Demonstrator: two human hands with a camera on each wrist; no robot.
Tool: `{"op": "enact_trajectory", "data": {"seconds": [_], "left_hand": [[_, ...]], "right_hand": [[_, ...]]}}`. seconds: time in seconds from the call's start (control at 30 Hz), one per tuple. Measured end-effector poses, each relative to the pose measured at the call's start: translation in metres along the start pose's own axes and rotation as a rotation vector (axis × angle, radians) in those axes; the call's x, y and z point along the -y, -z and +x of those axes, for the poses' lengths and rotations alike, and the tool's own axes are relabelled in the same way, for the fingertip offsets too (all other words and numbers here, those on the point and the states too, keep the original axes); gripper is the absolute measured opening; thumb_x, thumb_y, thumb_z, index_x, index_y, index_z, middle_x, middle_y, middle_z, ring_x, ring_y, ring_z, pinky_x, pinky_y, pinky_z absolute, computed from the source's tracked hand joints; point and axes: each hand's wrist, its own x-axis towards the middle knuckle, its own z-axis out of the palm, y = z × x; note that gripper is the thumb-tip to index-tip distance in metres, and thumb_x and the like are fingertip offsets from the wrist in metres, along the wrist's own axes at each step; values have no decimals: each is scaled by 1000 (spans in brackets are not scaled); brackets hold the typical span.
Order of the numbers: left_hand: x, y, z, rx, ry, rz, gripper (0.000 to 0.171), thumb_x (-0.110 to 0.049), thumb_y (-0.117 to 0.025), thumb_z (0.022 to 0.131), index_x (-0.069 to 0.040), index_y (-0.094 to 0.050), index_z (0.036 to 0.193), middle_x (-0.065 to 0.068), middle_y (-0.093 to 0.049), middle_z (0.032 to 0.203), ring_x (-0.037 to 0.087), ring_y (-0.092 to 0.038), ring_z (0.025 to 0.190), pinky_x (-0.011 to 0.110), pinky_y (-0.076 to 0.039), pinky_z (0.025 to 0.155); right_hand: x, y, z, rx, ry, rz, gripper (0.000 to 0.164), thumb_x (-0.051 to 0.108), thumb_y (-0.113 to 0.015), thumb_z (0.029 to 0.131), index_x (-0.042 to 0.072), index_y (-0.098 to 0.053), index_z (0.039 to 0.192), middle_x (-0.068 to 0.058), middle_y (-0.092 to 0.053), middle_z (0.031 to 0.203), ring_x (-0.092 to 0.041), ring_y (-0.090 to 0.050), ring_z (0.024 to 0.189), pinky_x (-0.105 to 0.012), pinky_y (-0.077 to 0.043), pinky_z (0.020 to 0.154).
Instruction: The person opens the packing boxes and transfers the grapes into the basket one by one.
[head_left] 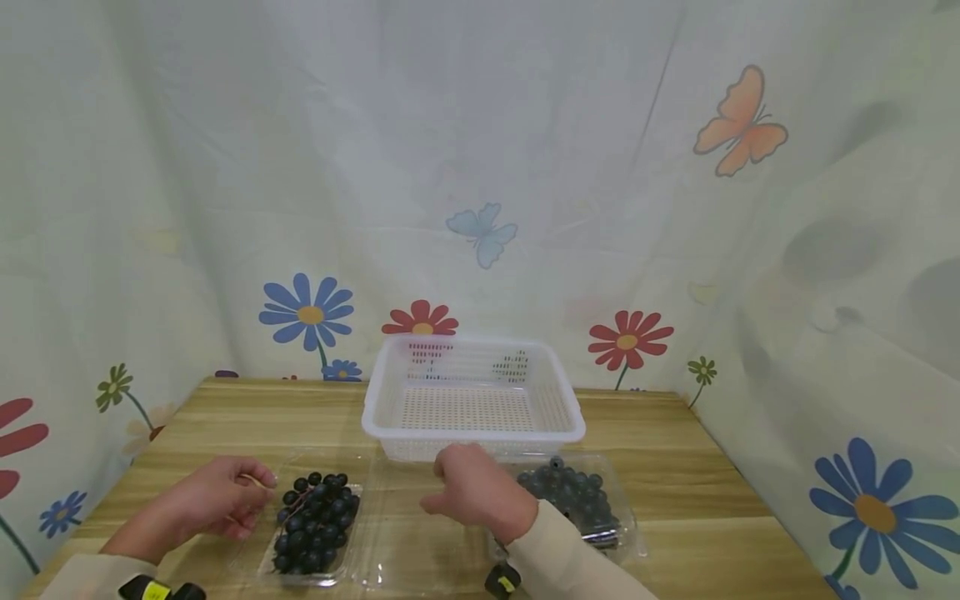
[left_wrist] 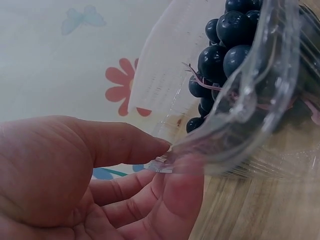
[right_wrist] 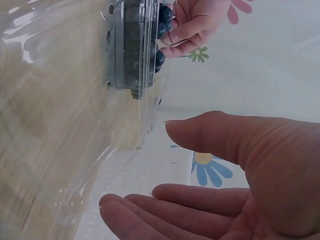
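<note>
A clear plastic box (head_left: 324, 578) with its lid (head_left: 408, 533) opened out to the right holds a bunch of dark grapes (head_left: 315, 525). My left hand (head_left: 217, 498) is at the left of this box. In the left wrist view, its thumb and forefinger pinch the box's clear rim, close to a thin reddish stem (left_wrist: 202, 82). Above the opened lid, my right hand (head_left: 480, 492) has its thumb and fingers spread apart. Nothing lies between them in the right wrist view. It partly covers a second clear box (head_left: 633, 537) of dark grapes (head_left: 573, 492).
Behind the boxes stands a white perforated basket (head_left: 480, 436) with nothing in it. Everything sits on a wooden tabletop (head_left: 675, 467). A curtain (head_left: 525, 125) printed with flowers and butterflies hangs round the back and sides.
</note>
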Motion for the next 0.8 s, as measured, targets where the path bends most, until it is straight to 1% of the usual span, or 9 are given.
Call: {"op": "enact_trajectory", "data": {"seconds": [0.13,0.17,0.23,0.3,0.37,0.4,0.5,0.7,0.8], "left_hand": [[1,1,-1,14,-17,-10,31,-13,-64,99,6,-53,120,7,-60,81,19,-62,64,34,-60,58],[2,1,0,20,-22,-12,31,-13,-64,99,7,-53,120,7,-60,81,18,-62,64,33,-60,58],[2,2,0,25,-22,-16,31,-13,-64,99,7,-53,120,7,-60,81,18,-62,64,33,-60,58],[2,2,0,24,-16,-15,31,-13,-64,99,6,-53,120,7,-60,81,18,-62,63,33,-60,57],[2,2,2,17,-3,-13,30,-14,-64,99,5,-54,119,7,-60,80,18,-62,63,32,-60,57],[2,2,2,16,1,-10,29,-13,-64,99,5,-54,119,7,-60,80,18,-62,63,33,-60,58],[1,1,3,11,8,-4,28,-13,-64,99,5,-54,119,8,-60,80,18,-62,63,33,-60,58],[0,1,1,10,7,1,29,-11,-63,99,6,-53,120,7,-60,80,18,-62,64,33,-60,58],[0,1,1,4,11,1,29,-11,-63,99,6,-53,120,7,-61,80,18,-62,64,33,-60,58]], "right_hand": [[4,0,8,23,4,29,52,17,-82,78,17,-35,58,11,-22,53,-5,-21,47,-20,-19,43],[5,0,10,27,4,35,47,18,-83,78,15,-40,59,10,-26,53,-5,-24,47,-21,-21,44],[8,0,15,40,3,51,33,20,-84,79,11,-56,64,8,-41,55,-5,-33,50,-20,-28,45],[11,0,19,49,-9,69,22,22,-86,79,7,-69,78,5,-59,65,-5,-45,56,-20,-39,50],[15,0,24,58,-29,78,26,26,-87,79,7,-76,94,3,-71,83,-5,-56,67,-21,-51,62],[17,0,26,67,-42,93,31,28,-88,79,7,-77,100,2,-74,90,-6,-60,73,-22,-55,67],[22,0,33,82,-52,124,38,31,-88,80,9,-77,109,1,-76,104,-6,-65,86,-26,-60,80],[30,-3,44,100,10,163,40,31,-86,83,10,-76,115,0,-77,112,-10,-69,99,-23,-59,85],[31,-8,49,100,51,185,39,30,-85,84,11,-76,117,0,-76,113,-11,-70,101,-20,-58,84]]}}
